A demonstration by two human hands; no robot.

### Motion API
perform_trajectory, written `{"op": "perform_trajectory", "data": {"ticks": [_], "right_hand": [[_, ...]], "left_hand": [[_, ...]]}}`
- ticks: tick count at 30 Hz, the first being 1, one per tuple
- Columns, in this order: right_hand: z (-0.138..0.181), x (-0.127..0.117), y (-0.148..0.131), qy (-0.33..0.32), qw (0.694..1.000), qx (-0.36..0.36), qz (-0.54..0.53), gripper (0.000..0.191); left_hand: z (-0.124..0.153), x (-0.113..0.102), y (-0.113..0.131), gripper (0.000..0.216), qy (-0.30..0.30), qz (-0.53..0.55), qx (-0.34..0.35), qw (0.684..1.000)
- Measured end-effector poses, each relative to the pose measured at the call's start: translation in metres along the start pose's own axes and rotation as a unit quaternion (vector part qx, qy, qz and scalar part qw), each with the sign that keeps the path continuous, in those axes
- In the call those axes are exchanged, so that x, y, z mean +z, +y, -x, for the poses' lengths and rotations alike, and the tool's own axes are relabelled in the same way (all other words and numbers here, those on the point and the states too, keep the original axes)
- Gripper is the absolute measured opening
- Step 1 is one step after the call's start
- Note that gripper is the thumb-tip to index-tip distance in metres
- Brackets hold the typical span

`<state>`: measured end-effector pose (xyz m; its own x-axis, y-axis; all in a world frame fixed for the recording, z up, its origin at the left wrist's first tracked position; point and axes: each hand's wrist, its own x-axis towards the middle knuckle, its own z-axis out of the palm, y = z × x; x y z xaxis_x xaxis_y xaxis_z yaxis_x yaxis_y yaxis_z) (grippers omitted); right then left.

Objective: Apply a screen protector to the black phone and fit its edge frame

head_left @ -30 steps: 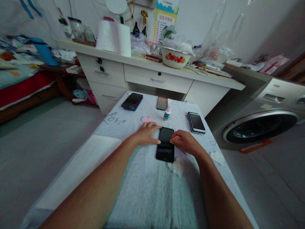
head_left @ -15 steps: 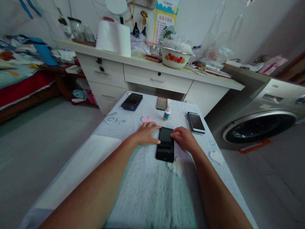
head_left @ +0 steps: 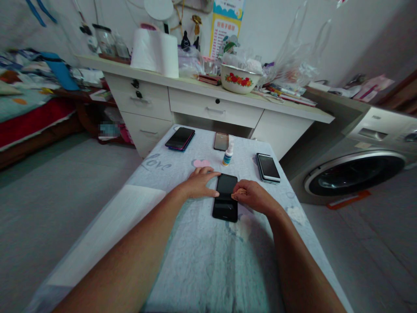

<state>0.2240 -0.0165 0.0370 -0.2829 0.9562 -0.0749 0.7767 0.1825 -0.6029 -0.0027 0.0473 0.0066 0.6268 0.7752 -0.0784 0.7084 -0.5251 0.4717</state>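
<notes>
"Where both hands meet, what does the black phone (head_left: 224, 205) look like?"

"Glossy and dark, with rounded corners. It lies flat on the table (head_left: 208, 265), face up, its long sides running away from the person. The screen is unlit; a band of reflection crosses its middle, and a small pale mark shows close to the near edge, too tiny to read."

"And the left hand (head_left: 201, 182)?"

"Open, thumb and forefinger spread, their tips at the phone's left edge."

"The right hand (head_left: 252, 194)?"

"Closed, fingers pinching a small orange-tan cloth (head_left: 240, 192) at the right side of the screen. I can't tell how it's folded; the fingers hide most of it."

"What sits around them?"

"Just beyond the phone, a little bottle (head_left: 227, 158) stands upright, white above with a blue and yellow label. Behind it another phone (head_left: 221, 141) lies alone. Towards the far left corner there's a dark phone stack (head_left: 180, 138) with a magenta edge, and to the right a stack topped by a white-framed phone (head_left: 269, 167)."

"Further out?"

"A white desk (head_left: 216, 107) with drawers, carrying a flowered bowl (head_left: 239, 80), and a washing machine (head_left: 358, 143) on the right."
</notes>
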Motion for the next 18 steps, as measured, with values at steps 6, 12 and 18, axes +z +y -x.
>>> {"op": "perform_trajectory", "data": {"ticks": [6,12,18], "right_hand": [[0.002,-0.002,-0.003,-0.016,1.0,-0.001,-0.024,0.005],[-0.002,0.002,0.0,0.028,1.0,0.008,0.013,0.005],[-0.009,0.006,0.001,0.081,0.995,0.012,0.06,0.007]], "left_hand": [[0.001,-0.001,0.001,0.078,-0.003,-0.003,-0.003,1.0],[0.002,-0.002,0.003,0.079,-0.007,-0.002,-0.008,1.0],[0.001,-0.002,0.002,0.079,-0.004,-0.001,-0.006,1.0]]}}
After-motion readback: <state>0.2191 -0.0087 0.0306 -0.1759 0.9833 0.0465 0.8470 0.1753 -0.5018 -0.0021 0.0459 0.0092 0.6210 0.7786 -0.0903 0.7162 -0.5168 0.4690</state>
